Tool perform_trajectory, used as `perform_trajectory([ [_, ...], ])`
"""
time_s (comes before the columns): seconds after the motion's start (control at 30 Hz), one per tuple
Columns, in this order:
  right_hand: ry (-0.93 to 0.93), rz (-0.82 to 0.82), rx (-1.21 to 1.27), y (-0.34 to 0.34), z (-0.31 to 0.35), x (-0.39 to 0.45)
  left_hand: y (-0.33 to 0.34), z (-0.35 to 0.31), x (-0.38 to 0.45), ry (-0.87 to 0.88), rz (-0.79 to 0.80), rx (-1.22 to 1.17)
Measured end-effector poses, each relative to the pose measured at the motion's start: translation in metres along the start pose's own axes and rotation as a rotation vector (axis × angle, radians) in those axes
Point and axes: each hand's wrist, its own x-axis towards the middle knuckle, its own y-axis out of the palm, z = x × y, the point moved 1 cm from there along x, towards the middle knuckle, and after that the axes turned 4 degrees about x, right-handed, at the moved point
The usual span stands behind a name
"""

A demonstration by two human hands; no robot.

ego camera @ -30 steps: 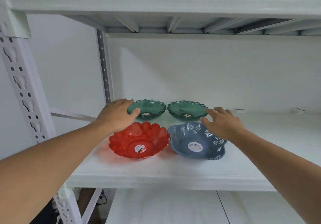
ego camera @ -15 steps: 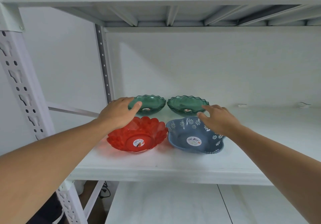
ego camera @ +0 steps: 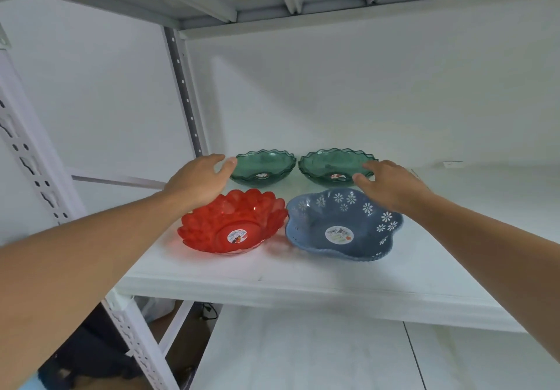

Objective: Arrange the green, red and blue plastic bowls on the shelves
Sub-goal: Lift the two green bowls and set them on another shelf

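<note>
Both bare forearms come in from the lower corners of the frame and meet toward the middle. The left hand is palm down, fingers loosely spread, thumb pointing to the right. The right hand is also palm down and unclenched, thumb pointing left, nothing in its grip

The left hand hides the red bowl's far-left rim; beyond the right fingers, the green bowl's rim is covered.
</note>
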Motion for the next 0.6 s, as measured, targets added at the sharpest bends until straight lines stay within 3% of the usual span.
perform_trajectory([
  [0.23, -0.001, -0.013, 0.024, 0.010, 0.008, 0.034, 0.012, 0.012, 0.043, 0.009, 0.006, -0.077],
  [0.6, 0.173, -0.029, -0.019, 0.024, 0.008, 0.097, 0.053, 0.043, 0.141, 0.013, 0.137, -0.162],
])
